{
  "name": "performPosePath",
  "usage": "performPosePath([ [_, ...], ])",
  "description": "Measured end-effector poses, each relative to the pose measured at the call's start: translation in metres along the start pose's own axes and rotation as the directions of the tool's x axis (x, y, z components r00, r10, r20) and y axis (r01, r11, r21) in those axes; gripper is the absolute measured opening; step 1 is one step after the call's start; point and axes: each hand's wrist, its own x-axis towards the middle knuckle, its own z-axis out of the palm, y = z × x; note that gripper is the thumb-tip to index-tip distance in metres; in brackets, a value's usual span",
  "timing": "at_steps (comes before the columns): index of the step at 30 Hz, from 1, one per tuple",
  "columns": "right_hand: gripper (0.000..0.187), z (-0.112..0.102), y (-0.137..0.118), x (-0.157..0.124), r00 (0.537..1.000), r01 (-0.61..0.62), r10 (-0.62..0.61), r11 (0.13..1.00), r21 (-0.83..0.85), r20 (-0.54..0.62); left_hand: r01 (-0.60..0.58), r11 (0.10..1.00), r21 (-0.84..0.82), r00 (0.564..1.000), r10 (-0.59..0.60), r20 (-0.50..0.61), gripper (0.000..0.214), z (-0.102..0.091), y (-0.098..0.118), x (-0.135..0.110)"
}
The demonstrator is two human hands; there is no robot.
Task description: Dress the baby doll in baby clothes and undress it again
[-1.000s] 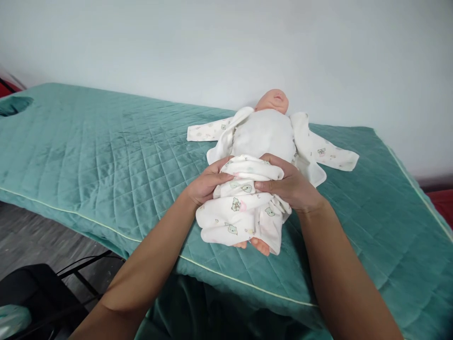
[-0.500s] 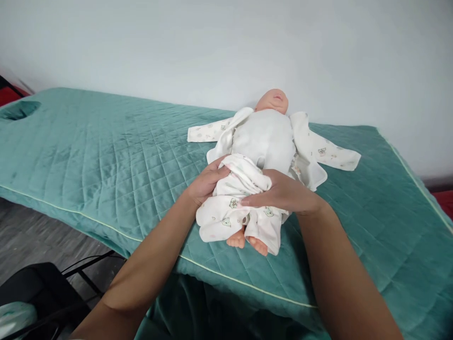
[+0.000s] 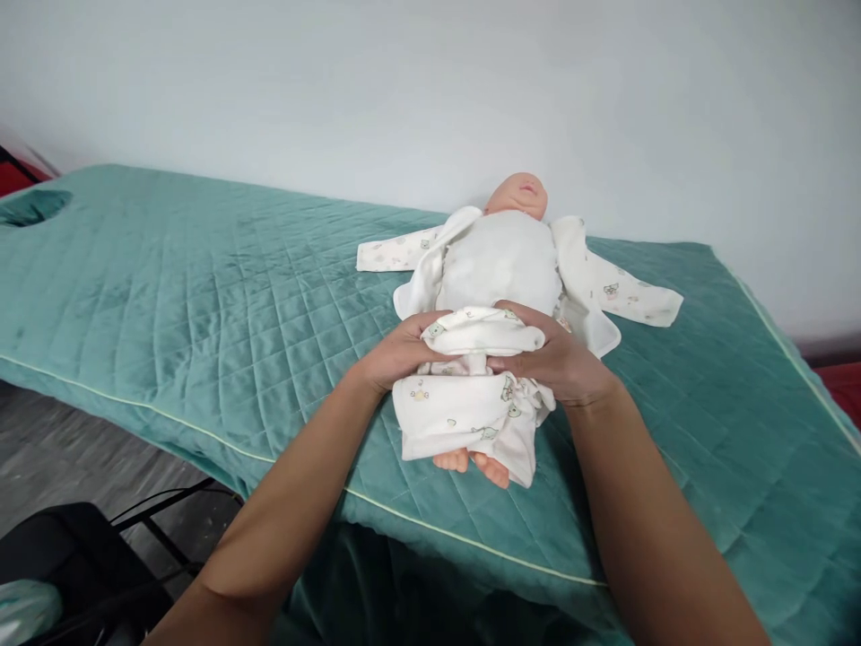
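A baby doll [image 3: 501, 260] lies on its back, head away from me, on a green quilted bed. Its white printed jacket [image 3: 629, 285] is spread open, with both sleeves stretched outward. White printed baby pants [image 3: 450, 414] are bunched around the doll's legs, and its feet [image 3: 490, 468] show below the cuffs. My left hand [image 3: 402, 352] grips the left side of the pants' waistband. On the other side, my right hand [image 3: 557, 357] is closed on the waistband too, its thumb toward the middle. My fingertips are partly hidden under the cloth.
The green quilted bed cover [image 3: 202, 296] has pale piping along its edge and a hole [image 3: 33, 208] at the far left. Behind it stands a grey-white wall [image 3: 336, 90]. A black chair [image 3: 81, 556] holding a pale bundle [image 3: 27, 610] is at the lower left.
Both hands have drawn the pants' waistband wider and flatter over the doll's legs. My right hand has moved slightly up, and the pant legs have shifted a little to the right.
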Motion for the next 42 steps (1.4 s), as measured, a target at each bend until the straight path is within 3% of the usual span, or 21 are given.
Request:
performPosePath([
  [7,0.042,0.014,-0.016,0.001,0.998,-0.066,0.065,0.975,-0.211,-0.01,-0.08,0.975,-0.205,0.986,0.048,-0.157,0.056,0.004,-0.006,0.001],
  [15,0.048,0.015,-0.021,-0.001,0.999,-0.017,0.035,0.904,-0.428,0.035,-0.033,0.96,-0.279,0.988,-0.011,-0.153,0.038,0.018,0.003,-0.009],
  [21,0.03,0.013,-0.025,0.0,0.997,0.0,0.046,0.803,-0.596,0.062,-0.025,0.919,-0.394,0.963,-0.083,-0.257,0.041,0.059,0.011,-0.053],
  [27,0.019,0.01,-0.023,0.001,0.981,0.054,0.08,0.768,-0.638,0.179,0.043,0.925,-0.376,0.877,-0.216,-0.429,0.043,0.108,0.023,-0.116],
  [33,0.016,0.008,-0.017,0.002,0.954,0.121,0.092,0.753,-0.647,0.286,0.003,0.857,-0.515,0.839,-0.282,-0.465,0.043,0.145,-0.002,-0.149],
  [37,0.013,0.009,-0.013,0.001,0.948,0.166,0.072,0.718,-0.676,0.309,-0.052,0.854,-0.519,0.778,-0.291,-0.557,0.043,0.135,-0.027,-0.153],
  [39,0.011,0.011,-0.013,0.0,0.952,0.172,0.082,0.657,-0.734,0.296,-0.046,0.885,-0.463,0.746,-0.278,-0.605,0.042,0.119,-0.034,-0.155],
  [42,0.007,0.016,-0.013,-0.002,0.957,0.165,0.117,0.534,-0.83,0.265,0.04,0.954,-0.297,0.74,-0.228,-0.633,0.035,0.093,-0.038,-0.157],
])
